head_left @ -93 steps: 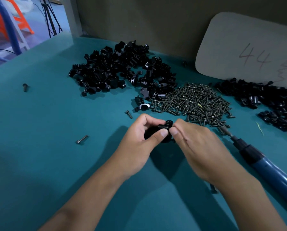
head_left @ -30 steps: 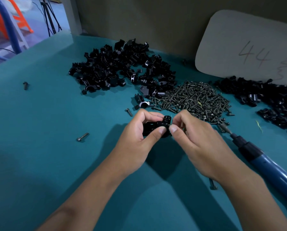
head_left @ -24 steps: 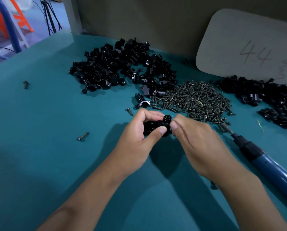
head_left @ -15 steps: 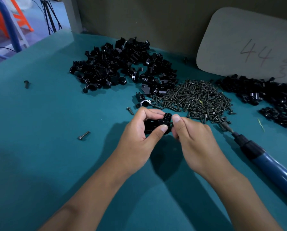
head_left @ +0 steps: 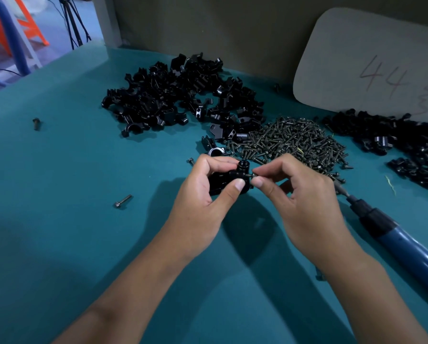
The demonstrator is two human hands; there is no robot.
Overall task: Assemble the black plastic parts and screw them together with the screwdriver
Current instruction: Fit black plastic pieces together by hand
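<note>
Blk plastic assy (head_left: 226,181) in left hand (head_left: 203,194); right hand (head_left: 295,192) pinches screw (head_left: 250,175).

Bare forearms and hands, no sleeves or gloves visible.

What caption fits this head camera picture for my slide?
Left hand grips joined black plastic parts while right hand pinches a screw into them.

On the teal desk (head_left: 59,170), the heap of black plastic parts (head_left: 183,95) lies left of the pile of small metal screws (head_left: 295,140). The blue-handled screwdriver (head_left: 394,234) lies right of both hands, and a pale rounded board (head_left: 369,58) stands behind the screws.
</note>
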